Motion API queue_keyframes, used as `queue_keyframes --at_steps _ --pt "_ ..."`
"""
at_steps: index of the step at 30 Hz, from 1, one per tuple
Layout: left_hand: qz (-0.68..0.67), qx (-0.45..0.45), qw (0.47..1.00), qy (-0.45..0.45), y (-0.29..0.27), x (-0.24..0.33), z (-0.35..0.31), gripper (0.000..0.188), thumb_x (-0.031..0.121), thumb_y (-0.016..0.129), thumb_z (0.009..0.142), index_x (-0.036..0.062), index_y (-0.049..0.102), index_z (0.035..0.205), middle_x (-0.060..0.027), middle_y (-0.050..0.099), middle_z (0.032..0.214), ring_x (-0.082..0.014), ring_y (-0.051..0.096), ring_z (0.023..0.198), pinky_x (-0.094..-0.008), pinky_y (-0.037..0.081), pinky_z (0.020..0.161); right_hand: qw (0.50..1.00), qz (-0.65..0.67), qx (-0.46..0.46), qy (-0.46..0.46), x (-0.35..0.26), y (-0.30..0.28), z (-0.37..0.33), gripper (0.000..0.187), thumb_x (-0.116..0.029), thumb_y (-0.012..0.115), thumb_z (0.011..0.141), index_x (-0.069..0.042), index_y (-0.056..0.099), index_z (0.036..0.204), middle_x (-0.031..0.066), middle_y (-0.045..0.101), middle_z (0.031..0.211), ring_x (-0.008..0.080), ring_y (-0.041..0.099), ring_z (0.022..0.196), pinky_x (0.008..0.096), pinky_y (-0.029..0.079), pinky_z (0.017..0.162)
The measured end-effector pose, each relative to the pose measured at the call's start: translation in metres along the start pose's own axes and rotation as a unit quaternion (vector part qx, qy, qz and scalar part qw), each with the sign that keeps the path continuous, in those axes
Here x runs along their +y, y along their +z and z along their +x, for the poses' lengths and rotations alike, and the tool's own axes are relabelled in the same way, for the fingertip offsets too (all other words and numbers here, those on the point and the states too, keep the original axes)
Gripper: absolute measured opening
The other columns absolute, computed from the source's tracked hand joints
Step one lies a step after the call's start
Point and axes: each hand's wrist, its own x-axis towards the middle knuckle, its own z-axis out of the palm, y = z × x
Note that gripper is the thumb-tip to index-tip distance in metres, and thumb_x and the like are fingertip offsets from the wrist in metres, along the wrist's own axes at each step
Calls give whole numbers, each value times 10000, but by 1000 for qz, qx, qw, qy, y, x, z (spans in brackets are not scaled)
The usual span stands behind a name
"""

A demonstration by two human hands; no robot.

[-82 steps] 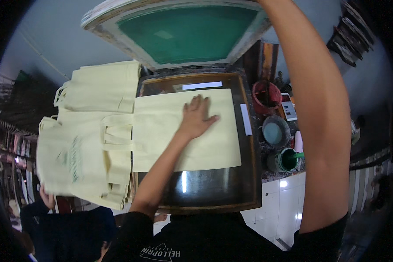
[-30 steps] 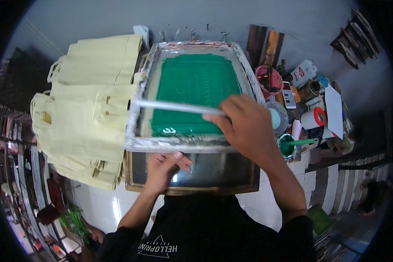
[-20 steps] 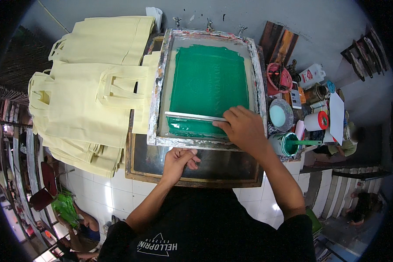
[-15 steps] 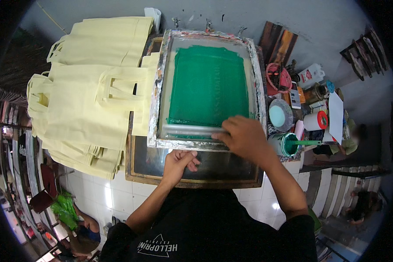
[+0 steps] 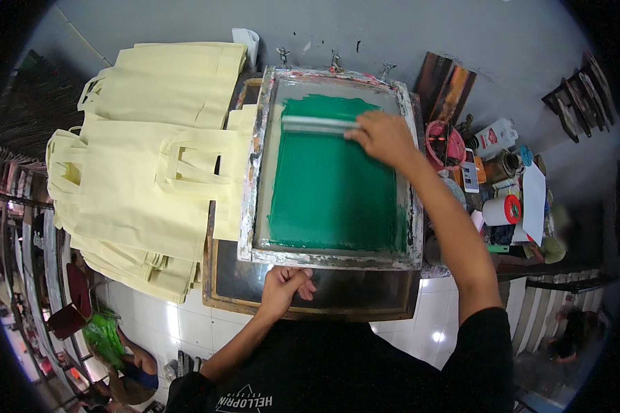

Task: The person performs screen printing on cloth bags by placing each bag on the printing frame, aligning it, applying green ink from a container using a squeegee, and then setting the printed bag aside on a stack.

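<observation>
A screen-printing frame (image 5: 246, 199) lies over a dark board, its mesh coated with green ink (image 5: 334, 189). My right hand (image 5: 386, 140) grips the right end of a pale squeegee (image 5: 313, 124), which lies crosswise on the upper part of the mesh. Just in front of the frame's near edge, my left hand (image 5: 287, 290) is curled closed with nothing visible in it. Pale yellow cloth bags (image 5: 124, 179) are piled to the left, and a piece of the same cloth reaches the frame's left side.
Clamps (image 5: 335, 60) stand behind the frame. To the right are a pink bucket (image 5: 453, 153), a phone (image 5: 470, 177), a white tub with a red lid (image 5: 496, 211) and a white jug (image 5: 496, 136). The dark board (image 5: 337, 292) extends toward me. Other people sit at both sides.
My right hand has pushed the squeegee from the near end of the mesh to its far part. My left hand stays by the near edge. The whole view has shifted slightly.
</observation>
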Motion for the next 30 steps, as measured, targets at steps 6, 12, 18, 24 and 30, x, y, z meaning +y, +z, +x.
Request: queue_keyframes --at_steps 6,12,18,24,30 --pt "-188 -33 974 -121 -8 25 -4 316 131 561 992 -85 590 1219 -280 724 1114 -317 755 911 -394 619 821 985 30 -127 109 33 -21 74 556 -590 702 868 -61 763 1025 204 733 896 413 701 905 519 536 815" --pt "-19 -217 965 -148 -21 59 1 319 233 573 1044 -21 643 1223 -253 716 1178 -296 758 933 -358 609 786 985 -13 -96 145 35 -7 79 602 -616 703 853 -46 761 1035 203 743 910 402 719 883 516 550 799" --pt "403 68 826 389 13 185 132 315 196 720 935 28 673 1197 -185 707 1169 -347 707 989 -426 553 875 987 -80 87 110 20 29 48 625 -661 720 815 -41 718 898 171 739 861 365 726 840 484 561 733" --pt "553 83 744 366 -7 230 228 284 192 754 868 5 727 1080 -226 728 1035 -407 689 963 -459 540 873 987 -77 89 110 2 24 36 609 -660 717 815 -52 677 820 153 733 838 343 722 802 473 554 671" --pt "537 68 753 375 -13 203 208 217 203 757 870 21 752 987 -222 722 967 -410 683 917 -478 527 822 988 -75 88 98 -21 19 2 595 -653 719 818 -62 657 793 144 722 809 342 712 738 460 547 627"
